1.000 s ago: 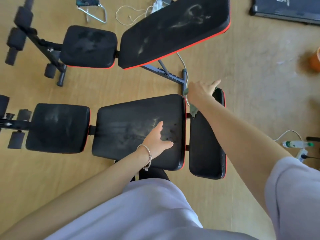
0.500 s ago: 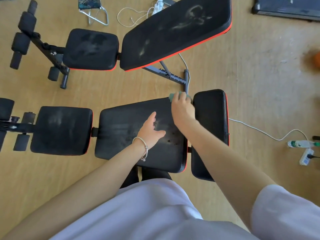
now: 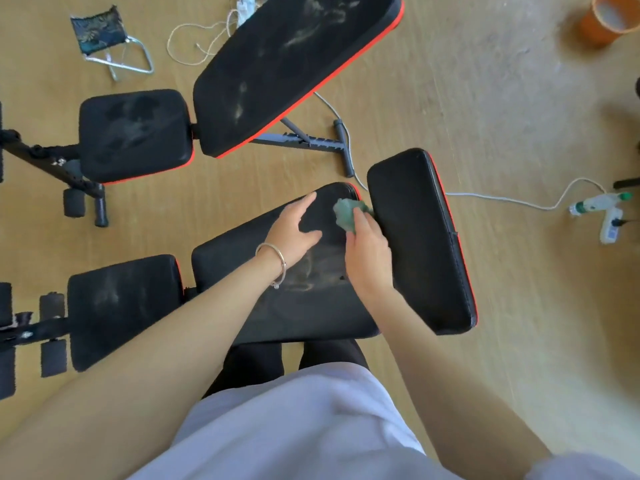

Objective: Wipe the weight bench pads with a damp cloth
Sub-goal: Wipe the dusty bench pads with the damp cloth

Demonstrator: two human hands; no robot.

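Note:
The near weight bench has three black pads with red edging: a dusty middle pad [image 3: 242, 271], a cleaner head pad [image 3: 422, 244] to its right and a dusty seat pad [image 3: 121, 306] to its left. My right hand [image 3: 369, 258] grips a crumpled green cloth [image 3: 346, 214] and presses it on the far right corner of the middle pad. My left hand [image 3: 294, 233], with a silver bracelet, lies flat and open on the same pad just left of the cloth.
A second bench stands behind, with a dusty inclined backrest [image 3: 294, 64] and seat [image 3: 135, 133]. On the wooden floor are a white cable [image 3: 502, 199], a spray bottle [image 3: 599, 202] by a power strip, an orange bucket [image 3: 606, 19] and a small folding stool [image 3: 104, 39].
My right hand drew the cloth from the head pad's far end back onto the middle pad's far corner. My left hand slid further along that pad. The view shifted.

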